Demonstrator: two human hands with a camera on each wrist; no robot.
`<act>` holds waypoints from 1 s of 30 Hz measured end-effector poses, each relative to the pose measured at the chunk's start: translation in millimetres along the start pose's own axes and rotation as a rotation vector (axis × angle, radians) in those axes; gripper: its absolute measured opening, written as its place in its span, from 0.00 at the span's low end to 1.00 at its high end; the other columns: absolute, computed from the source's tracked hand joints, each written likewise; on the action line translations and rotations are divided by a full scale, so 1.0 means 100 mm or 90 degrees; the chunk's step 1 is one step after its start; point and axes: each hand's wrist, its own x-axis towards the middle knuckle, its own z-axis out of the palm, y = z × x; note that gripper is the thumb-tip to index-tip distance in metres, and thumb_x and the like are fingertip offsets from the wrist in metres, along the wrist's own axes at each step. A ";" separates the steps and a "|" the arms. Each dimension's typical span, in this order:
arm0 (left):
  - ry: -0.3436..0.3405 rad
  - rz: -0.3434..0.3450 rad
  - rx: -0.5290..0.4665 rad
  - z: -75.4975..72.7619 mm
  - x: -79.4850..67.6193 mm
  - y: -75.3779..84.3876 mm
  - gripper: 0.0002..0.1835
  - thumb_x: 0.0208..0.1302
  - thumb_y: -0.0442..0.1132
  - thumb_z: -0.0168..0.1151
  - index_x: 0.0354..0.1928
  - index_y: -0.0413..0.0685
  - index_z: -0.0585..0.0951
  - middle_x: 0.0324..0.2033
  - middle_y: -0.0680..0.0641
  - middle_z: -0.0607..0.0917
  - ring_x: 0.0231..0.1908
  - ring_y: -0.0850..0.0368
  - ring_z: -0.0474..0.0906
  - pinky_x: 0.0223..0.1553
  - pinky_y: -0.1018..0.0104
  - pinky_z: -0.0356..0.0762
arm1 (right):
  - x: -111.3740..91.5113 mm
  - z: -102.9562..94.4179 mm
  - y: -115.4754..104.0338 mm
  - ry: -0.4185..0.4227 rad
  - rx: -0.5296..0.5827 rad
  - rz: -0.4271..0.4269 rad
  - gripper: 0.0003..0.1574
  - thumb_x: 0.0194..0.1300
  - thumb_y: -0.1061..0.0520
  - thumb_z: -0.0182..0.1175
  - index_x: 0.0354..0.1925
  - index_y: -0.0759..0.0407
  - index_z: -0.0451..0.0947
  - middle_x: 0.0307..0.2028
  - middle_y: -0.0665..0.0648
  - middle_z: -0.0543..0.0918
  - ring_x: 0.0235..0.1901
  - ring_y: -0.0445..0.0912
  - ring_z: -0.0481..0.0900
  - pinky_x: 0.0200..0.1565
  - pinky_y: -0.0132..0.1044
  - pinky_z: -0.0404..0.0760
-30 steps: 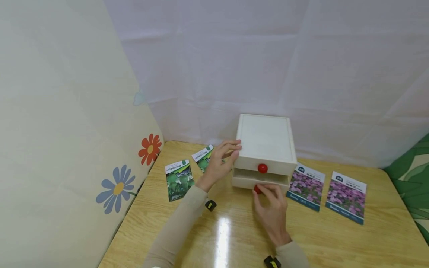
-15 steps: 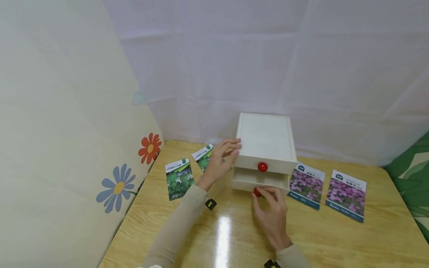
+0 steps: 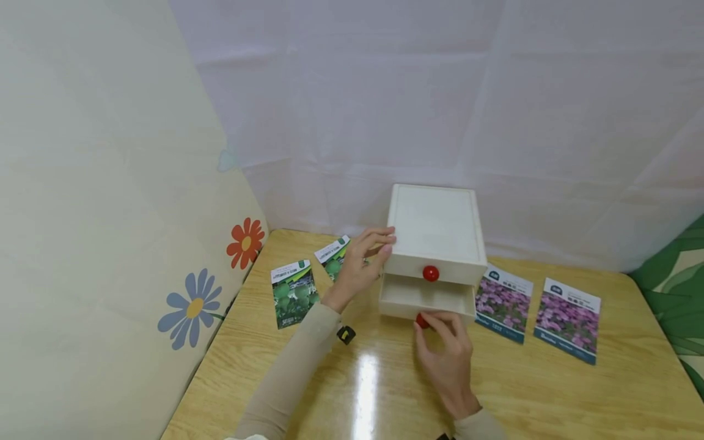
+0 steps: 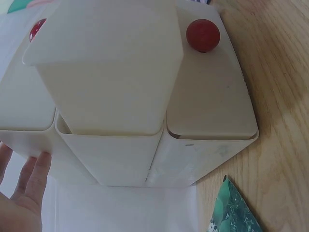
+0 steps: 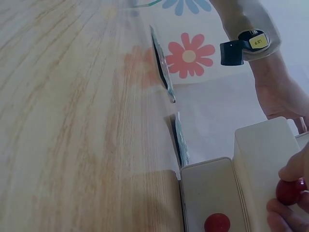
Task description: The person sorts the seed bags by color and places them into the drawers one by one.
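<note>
A white desktop drawer cabinet (image 3: 437, 223) with red ball knobs stands at the back of the table. The wrist views show three stacked drawers, and the middle drawer (image 4: 113, 96) sticks out while the other two sit flush. My right hand (image 3: 448, 360) pinches this drawer's red knob (image 5: 288, 191) between thumb and fingers. In the head view its inside shows bare white walls. My left hand (image 3: 356, 269) rests its extended fingers against the cabinet's left upper edge. The top drawer's knob (image 3: 431, 273) is untouched; the bottom drawer (image 4: 212, 96) is hidden from the head view.
Two green seed packets (image 3: 294, 296) lie left of the cabinet, one partly behind my left hand. To the right are two packets with purple flowers (image 3: 569, 318). A pale cloth (image 3: 352, 122) hangs close behind the wooden table (image 3: 550, 397).
The middle drawer has come further out toward me, showing more of its inside. My right hand has shifted slightly nearer with the knob; the left hand keeps its place on the cabinet.
</note>
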 end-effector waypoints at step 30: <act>0.002 0.004 0.001 0.01 0.00 0.00 0.10 0.79 0.33 0.60 0.56 0.40 0.85 0.64 0.42 0.83 0.65 0.46 0.82 0.58 0.61 0.87 | -0.21 -0.14 -0.14 -0.053 -0.046 0.062 0.20 0.50 0.74 0.77 0.44 0.66 0.90 0.43 0.59 0.83 0.42 0.45 0.83 0.53 0.13 0.76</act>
